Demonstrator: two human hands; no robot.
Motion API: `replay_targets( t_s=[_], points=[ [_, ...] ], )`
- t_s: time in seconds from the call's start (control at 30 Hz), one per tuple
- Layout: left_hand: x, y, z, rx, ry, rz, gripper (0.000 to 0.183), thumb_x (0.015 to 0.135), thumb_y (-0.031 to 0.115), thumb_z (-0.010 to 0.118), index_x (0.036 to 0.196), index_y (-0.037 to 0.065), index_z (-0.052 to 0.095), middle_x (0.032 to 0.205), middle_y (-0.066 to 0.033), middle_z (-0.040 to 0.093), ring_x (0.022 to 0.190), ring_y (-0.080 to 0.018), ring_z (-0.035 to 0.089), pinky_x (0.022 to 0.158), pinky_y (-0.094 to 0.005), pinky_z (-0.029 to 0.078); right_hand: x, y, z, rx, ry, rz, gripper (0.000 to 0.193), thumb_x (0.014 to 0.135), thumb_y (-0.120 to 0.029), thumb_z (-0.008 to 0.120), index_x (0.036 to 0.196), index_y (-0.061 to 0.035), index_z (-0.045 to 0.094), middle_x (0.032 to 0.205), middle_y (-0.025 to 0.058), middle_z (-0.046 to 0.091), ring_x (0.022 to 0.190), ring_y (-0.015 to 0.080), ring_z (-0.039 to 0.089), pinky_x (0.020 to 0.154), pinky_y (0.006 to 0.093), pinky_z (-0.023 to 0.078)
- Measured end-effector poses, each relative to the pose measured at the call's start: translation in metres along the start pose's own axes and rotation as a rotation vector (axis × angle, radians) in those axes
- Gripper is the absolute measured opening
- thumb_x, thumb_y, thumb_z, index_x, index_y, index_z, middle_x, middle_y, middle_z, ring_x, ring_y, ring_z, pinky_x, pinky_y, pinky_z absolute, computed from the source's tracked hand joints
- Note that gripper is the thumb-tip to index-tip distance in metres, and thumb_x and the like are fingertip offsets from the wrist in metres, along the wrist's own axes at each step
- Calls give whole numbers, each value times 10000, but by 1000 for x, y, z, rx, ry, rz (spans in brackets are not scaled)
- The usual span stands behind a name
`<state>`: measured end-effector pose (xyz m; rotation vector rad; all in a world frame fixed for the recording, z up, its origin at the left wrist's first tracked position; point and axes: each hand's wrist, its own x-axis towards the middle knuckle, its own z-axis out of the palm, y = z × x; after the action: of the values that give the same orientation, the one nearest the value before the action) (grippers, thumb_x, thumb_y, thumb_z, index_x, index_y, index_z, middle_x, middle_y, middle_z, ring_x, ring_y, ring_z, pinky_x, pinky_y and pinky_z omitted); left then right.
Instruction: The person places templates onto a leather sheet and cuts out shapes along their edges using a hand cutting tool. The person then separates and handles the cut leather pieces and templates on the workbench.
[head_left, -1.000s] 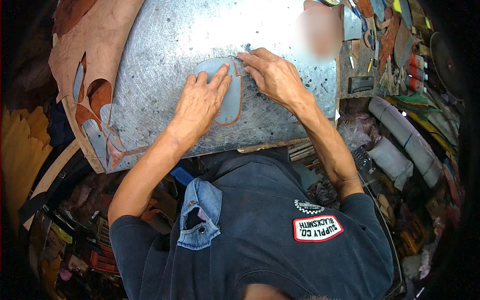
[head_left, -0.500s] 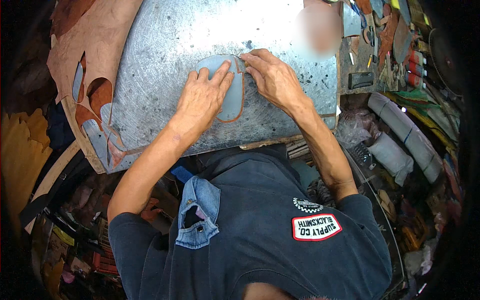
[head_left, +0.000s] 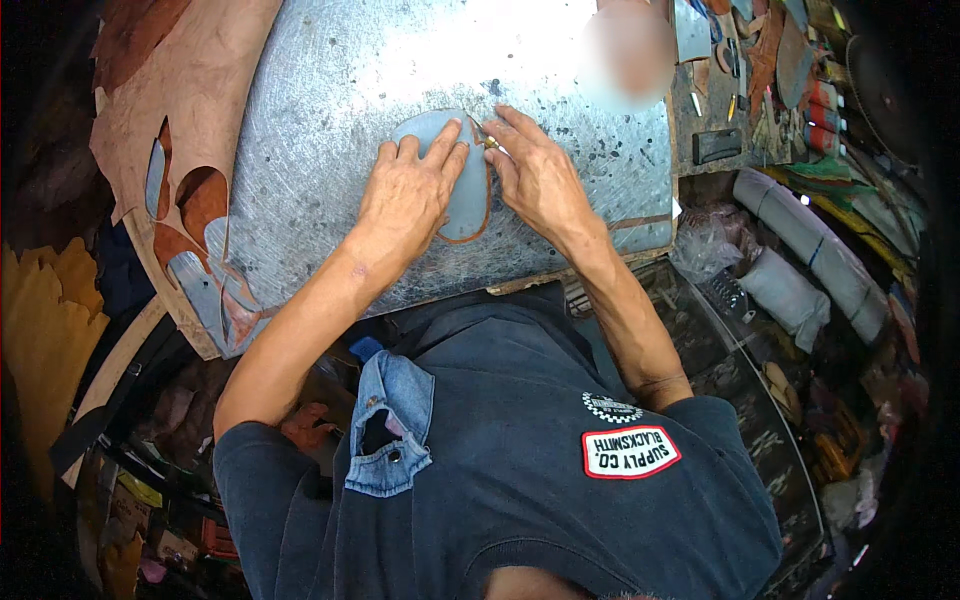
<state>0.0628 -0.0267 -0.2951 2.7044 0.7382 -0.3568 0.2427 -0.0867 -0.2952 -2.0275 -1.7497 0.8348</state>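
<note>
A grey, rounded template [head_left: 466,200] lies flat on the metal-topped table [head_left: 320,120]. Brown leather [head_left: 487,205] shows as a narrow rim along its right and lower edges. My left hand [head_left: 405,195] presses on the template with outstretched fingers, its fingertips near the upper middle. At the template's upper right edge, my right hand [head_left: 540,175] pinches a slim knife [head_left: 490,142] with a brass-coloured part. Its thin tip points up and left onto the leather rim; the rest of the knife is hidden by my fingers.
A large tan leather hide [head_left: 185,90] with cut-out holes covers the table's left side. On the right, a wooden bench [head_left: 700,165] bears tools, a black block [head_left: 717,146] and red bottles [head_left: 822,130]. Grey rolls [head_left: 810,255] lie below it.
My right hand has shifted slightly left and turned, bringing more of the knife into view at the template's upper right edge. My left hand stays pressed on the template.
</note>
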Motion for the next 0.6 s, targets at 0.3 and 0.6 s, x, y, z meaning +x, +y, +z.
replay_targets(
  t_s=[0.3,0.6],
  points=[
    [2,-2,1,4,0,21,845,656,313,853,1395,118,491,1500,-100,396,1028,-281,577,857,-403,474,-7,-12,10,55,61,85,320,906,-83,580,1191,54,625,1361,283,502,1094,451,611,905,473,529],
    [3,-5,2,-3,-8,35,834,661,315,850,1394,133,497,1484,-115,413,1041,-295,585,869,-412,481,-24,-24,17,54,97,136,317,901,-71,584,1178,78,616,1356,303,488,1084,458,611,897,473,532]
  ],
)
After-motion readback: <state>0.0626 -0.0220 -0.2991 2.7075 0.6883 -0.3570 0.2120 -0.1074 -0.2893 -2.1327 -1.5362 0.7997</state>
